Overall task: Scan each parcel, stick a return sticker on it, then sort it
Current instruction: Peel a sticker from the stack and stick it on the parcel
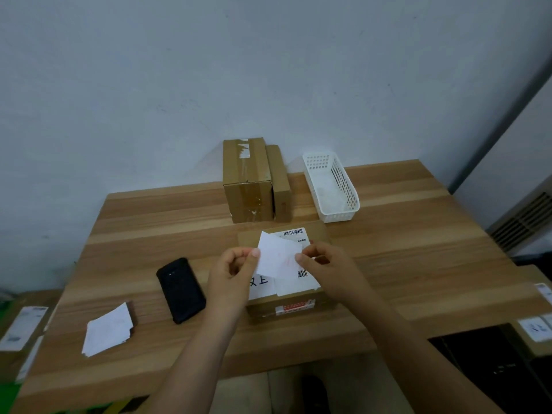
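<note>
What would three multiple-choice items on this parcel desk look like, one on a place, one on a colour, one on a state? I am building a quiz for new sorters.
1. Where does the black handheld scanner lie?
A. In the basket
B. On the table left of the labelled parcel
C. On the tall cardboard box

2. What colour is the perforated basket?
A. White
B. Green
C. Black

3. What is happening to the white sticker sheet?
A. It lies flat on the table
B. It sits in the basket
C. Both hands hold it above the parcel

Answers: B, the scanner rests on the wooden table; A, its walls are white; C, the left hand and right hand pinch its edges.
</note>
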### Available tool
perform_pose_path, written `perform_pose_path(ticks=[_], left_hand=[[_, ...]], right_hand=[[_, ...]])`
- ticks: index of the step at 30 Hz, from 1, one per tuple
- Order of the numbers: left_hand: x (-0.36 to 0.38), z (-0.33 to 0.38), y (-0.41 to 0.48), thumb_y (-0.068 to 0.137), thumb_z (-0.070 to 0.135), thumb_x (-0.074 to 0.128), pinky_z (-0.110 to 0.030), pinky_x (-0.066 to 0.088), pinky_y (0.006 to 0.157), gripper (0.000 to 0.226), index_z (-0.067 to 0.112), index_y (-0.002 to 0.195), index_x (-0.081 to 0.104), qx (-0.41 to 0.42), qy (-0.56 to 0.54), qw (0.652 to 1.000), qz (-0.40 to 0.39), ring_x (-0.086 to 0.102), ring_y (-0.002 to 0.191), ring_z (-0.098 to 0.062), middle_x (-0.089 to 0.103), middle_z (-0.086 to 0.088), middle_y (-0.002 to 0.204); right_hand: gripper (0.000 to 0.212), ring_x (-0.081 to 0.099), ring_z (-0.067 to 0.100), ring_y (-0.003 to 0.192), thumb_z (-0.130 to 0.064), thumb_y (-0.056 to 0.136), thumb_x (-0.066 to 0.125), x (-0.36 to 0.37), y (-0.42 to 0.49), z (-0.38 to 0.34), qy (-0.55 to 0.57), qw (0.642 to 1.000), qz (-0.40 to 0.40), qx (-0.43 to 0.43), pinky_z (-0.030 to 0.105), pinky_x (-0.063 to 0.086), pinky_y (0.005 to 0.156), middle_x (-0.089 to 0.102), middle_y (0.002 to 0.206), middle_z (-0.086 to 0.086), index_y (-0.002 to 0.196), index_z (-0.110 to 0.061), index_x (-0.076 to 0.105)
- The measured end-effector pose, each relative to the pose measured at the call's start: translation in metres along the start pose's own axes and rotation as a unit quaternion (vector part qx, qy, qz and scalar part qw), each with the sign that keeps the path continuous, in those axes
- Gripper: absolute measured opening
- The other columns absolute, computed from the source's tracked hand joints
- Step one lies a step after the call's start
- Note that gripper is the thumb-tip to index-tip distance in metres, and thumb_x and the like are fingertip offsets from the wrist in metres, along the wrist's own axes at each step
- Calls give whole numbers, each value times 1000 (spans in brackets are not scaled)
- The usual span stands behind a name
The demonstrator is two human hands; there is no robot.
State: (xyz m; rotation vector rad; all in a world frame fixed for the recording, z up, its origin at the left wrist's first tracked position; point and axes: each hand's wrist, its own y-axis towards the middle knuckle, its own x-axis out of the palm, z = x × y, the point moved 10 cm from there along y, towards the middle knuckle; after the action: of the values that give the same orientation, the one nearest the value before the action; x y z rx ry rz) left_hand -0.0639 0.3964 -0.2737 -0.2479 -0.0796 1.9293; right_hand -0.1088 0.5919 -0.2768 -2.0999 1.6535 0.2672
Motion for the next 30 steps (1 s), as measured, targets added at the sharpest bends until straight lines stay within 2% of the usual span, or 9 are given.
perform_pose_path(ticks=[2,6,10,15,16,19,22,25,30], left_hand=[[7,-4,2,90,32,64,-22,47,67,12,21,94,66,4,11,1000,3,62,82,-12,68,-2,88],[30,-12,6,89,30,67,-10,43,60,14,24,99,59,24,74,997,11,60,78,5,67,7,87],[66,-26,4,90,28,66,-4,41,56,18,27,105,56,17,116,993,13,60,85,-4,65,6,92],[100,-43,-2,88,37,66,-21,51,68,18,33,96,49,40,225,973,47,59,85,-9,62,10,86],[103,-46,-5,88,40,65,-30,55,72,18,33,95,50,43,239,969,55,59,84,-8,61,12,85],[107,-49,-13,88,39,64,-47,49,84,16,30,91,52,58,298,949,86,58,79,-9,59,14,78],[108,-56,-18,90,41,62,-34,33,96,15,31,90,52,38,322,941,96,58,87,-9,59,17,83],[111,-55,-21,90,41,62,-25,20,87,14,31,91,53,41,344,932,105,56,90,-8,60,17,84],[115,-51,-20,90,39,62,-22,15,81,12,31,92,54,58,386,914,114,54,90,-9,60,18,82]], right_hand=[[15,65,7,77,-37,94,58,-7,5,3,-2,1000,10,-4,18,54,61,63,94,-12,93,-22,62],[18,57,4,74,-37,98,51,-24,14,15,-26,999,26,-9,10,44,53,60,90,-5,92,-21,58],[16,53,6,86,-36,98,50,-45,24,34,-121,991,40,-48,15,40,64,52,95,-8,90,-22,55],[16,48,9,91,-36,98,48,-60,39,60,-239,965,39,-105,29,41,81,46,93,-11,89,-24,53],[16,47,10,91,-36,98,47,-60,40,63,-252,961,34,-109,30,39,84,47,95,-9,89,-24,52],[16,45,10,94,-36,99,45,-54,40,73,-272,955,15,-122,30,33,85,46,97,-8,88,-25,49],[16,44,13,96,-37,100,43,-50,38,84,-288,950,-3,-123,31,31,83,46,98,-7,88,-26,46],[17,45,16,98,-38,100,42,-50,38,90,-294,948,-1,-119,33,32,85,49,101,-4,89,-26,46],[17,45,19,97,-38,100,44,-51,37,93,-308,943,19,-124,34,30,82,50,101,-2,89,-25,46]])
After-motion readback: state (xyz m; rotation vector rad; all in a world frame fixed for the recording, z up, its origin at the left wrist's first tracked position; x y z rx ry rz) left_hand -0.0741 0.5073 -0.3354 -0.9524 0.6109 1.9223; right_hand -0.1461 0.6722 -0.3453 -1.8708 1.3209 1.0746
